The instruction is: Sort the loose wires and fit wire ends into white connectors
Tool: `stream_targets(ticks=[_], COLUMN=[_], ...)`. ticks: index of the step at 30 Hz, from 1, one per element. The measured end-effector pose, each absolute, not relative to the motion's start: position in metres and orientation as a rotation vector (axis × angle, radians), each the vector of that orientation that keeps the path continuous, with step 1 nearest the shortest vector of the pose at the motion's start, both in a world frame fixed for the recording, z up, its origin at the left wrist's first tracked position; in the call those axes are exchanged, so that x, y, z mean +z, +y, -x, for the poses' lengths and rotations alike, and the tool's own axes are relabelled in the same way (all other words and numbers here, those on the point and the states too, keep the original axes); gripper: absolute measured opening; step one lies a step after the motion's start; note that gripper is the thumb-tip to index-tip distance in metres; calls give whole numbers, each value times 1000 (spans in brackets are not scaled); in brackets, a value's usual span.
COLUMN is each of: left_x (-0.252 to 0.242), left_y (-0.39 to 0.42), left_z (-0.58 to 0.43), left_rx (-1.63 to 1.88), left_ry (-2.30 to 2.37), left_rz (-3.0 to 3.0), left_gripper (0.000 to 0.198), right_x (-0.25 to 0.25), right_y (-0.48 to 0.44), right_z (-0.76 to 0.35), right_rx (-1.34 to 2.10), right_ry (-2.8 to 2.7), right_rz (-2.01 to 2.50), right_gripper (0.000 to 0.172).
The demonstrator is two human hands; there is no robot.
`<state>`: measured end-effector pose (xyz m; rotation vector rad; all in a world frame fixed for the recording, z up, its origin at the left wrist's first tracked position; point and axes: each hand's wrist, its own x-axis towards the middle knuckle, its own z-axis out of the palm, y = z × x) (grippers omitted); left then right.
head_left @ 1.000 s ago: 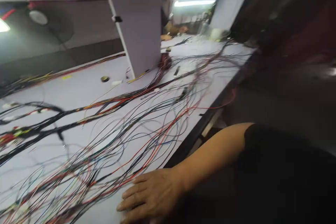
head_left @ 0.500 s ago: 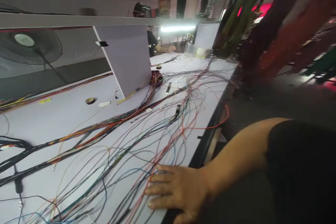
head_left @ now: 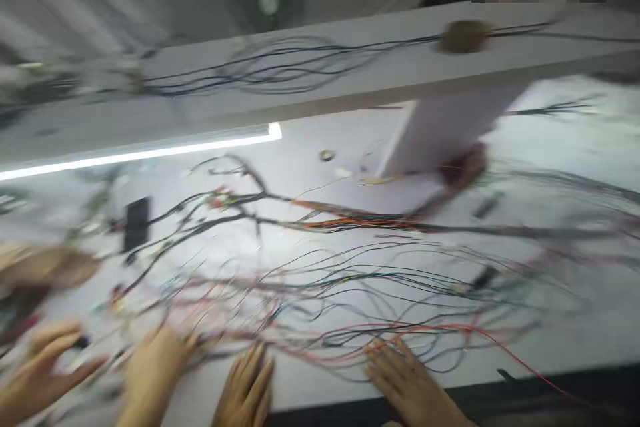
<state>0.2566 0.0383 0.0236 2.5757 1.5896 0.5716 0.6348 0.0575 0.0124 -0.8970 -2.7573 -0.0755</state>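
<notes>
My right hand (head_left: 413, 383) lies flat at the near edge, fingers stretched out and touching the loose red and dark wires (head_left: 400, 330). My left hand (head_left: 245, 387) rests to its left, fingers extended and close together, at the near side of the wire bundle. Neither hand is closed round anything that I can see. Beyond them, thin green and dark wires (head_left: 370, 275) run along the white table, and farther back lies a thicker wiring harness (head_left: 370, 220) with orange wires and black-wrapped branches. The view is smeared by motion.
At the left are a co-worker's hand (head_left: 155, 367), another person's hand (head_left: 50, 367) and a blurred forearm (head_left: 47, 267). A black rectangular object (head_left: 137, 223) lies near the harness. A tape roll (head_left: 327, 155) and a white panel (head_left: 435, 133) stand behind, under a shelf (head_left: 320, 97) with a lit tube (head_left: 145, 150).
My view has swung left, bringing my left hand, other people's hands and the lit tube into sight. My right hand still lies flat by the wires.
</notes>
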Motion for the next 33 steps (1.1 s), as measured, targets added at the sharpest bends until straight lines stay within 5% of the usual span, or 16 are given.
stream_targets(ticks=[8, 33], left_x=[28, 23], left_y=[11, 6], left_z=[-247, -254], left_rx=[305, 351], left_ry=[1720, 1729], left_rz=[-2561, -2391], left_gripper=[51, 46], right_x=[-3, 5], right_y=[43, 37], right_z=[-634, -636], right_rx=[-13, 75], right_ry=[-2785, -2841], right_rz=[847, 927], right_gripper=[59, 59])
